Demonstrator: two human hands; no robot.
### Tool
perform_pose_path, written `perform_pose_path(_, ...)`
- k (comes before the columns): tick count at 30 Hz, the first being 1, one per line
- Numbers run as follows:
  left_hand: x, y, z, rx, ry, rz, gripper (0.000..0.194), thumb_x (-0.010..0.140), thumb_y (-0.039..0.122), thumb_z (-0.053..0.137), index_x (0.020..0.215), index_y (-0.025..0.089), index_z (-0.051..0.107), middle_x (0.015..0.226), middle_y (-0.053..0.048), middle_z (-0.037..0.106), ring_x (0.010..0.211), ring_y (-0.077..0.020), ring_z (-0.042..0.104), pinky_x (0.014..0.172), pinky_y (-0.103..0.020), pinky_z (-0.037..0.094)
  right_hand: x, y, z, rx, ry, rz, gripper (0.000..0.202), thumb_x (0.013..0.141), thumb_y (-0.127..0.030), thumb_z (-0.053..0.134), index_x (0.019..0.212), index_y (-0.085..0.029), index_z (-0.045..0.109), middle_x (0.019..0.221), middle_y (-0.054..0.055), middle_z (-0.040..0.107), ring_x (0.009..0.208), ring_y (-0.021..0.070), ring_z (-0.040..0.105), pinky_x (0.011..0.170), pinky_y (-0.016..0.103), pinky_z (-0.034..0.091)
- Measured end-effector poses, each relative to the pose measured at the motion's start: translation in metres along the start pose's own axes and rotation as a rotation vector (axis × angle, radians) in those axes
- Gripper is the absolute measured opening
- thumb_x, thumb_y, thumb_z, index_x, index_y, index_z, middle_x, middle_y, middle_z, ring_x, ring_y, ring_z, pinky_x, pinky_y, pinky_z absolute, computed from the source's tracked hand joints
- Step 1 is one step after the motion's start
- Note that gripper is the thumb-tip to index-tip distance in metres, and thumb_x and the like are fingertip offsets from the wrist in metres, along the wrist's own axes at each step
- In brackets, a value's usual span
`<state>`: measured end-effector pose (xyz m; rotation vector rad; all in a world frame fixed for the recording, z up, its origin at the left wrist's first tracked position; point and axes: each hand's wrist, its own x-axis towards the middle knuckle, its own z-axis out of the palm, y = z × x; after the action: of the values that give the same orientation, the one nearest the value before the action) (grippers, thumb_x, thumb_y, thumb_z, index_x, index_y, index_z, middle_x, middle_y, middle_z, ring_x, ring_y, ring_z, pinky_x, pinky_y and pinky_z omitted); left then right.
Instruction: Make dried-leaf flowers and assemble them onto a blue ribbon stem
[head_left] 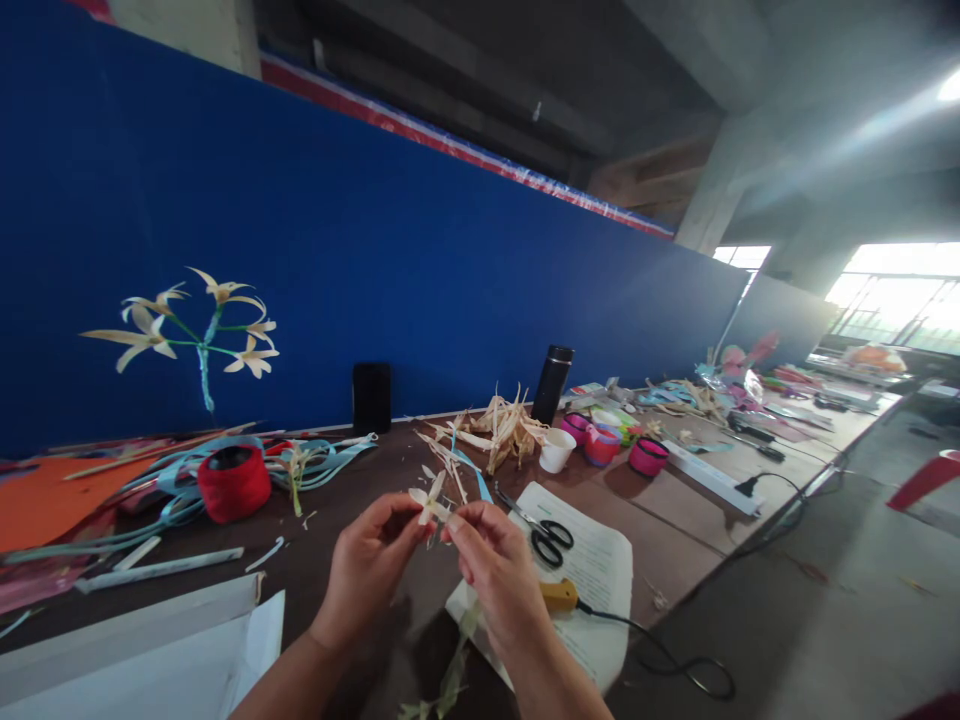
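Observation:
Between my two hands, over the dark brown table, is a small cream-coloured flower with pointed petals that look like dried husk. My left hand pinches it from the left side. From the right, my right hand has its thumb and fingers closed on the flower's right petal or base; the exact grip is partly hidden. Just beyond lie dried husk strips in a loose heap and a light blue ribbon. Black-handled scissors and a yellow-handled corded tool rest on a printed sheet by my right hand.
A finished flower spray stands against the blue partition. Red tape roll, blue ribbons and white box lie left. Further right are a black bottle, white cup, pink-banded containers and a power strip.

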<state>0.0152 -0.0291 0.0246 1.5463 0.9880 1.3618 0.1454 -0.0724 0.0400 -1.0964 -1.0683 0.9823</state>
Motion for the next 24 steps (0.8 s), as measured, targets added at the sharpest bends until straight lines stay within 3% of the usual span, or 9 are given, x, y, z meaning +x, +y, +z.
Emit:
perform_pose_path(8, 0.001, 0.005, 0.004, -0.209, 0.014, -0.131, 0.022, 0.069, 0.034, 0.069, 0.078, 0.018, 0.058, 0.062, 0.002, 0.069, 0.059, -0.0132, 0.064, 0.061, -0.023, 0.05, 0.003, 0.005, 0.002, 0.065, 0.014, 0.077, 0.019, 0.074, -0.033, 0.062, 0.07, -0.015, 0.059, 0.059, -0.003, 0.054, 0.039, 0.0033, 0.031, 0.038, 0.019, 0.018)
perform_pose_path(16, 0.006, 0.001, 0.005, -0.391, -0.022, -0.163, 0.029, 0.066, 0.033, 0.073, 0.077, 0.018, 0.051, 0.063, 0.003, 0.069, 0.058, -0.0144, 0.067, 0.061, -0.025, 0.053, 0.005, 0.009, 0.003, 0.063, 0.023, 0.082, 0.019, 0.074, -0.033, 0.061, 0.069, -0.014, 0.059, 0.061, -0.001, 0.058, 0.04, 0.0032, 0.033, 0.038, 0.018, 0.018)
perform_pose_path(20, 0.006, 0.001, 0.004, -0.29, -0.024, -0.171, 0.036, 0.066, 0.037, 0.072, 0.093, 0.016, 0.062, 0.075, -0.002, 0.073, 0.067, -0.0177, 0.069, 0.067, -0.029, 0.055, 0.007, 0.013, 0.002, 0.064, 0.0, 0.077, 0.022, 0.074, -0.035, 0.062, 0.069, -0.014, 0.059, 0.061, -0.001, 0.058, 0.039, 0.0033, 0.032, 0.038, 0.018, 0.018)
perform_pose_path(24, 0.005, -0.005, 0.002, -0.16, 0.009, -0.162, 0.03, 0.066, 0.04, 0.071, 0.084, 0.015, 0.071, 0.077, -0.004, 0.074, 0.07, -0.0199, 0.069, 0.069, -0.028, 0.054, 0.008, 0.012, 0.003, 0.064, 0.017, 0.086, 0.022, 0.072, -0.036, 0.063, 0.068, -0.015, 0.059, 0.062, -0.001, 0.058, 0.039, 0.0034, 0.032, 0.038, 0.019, 0.017)
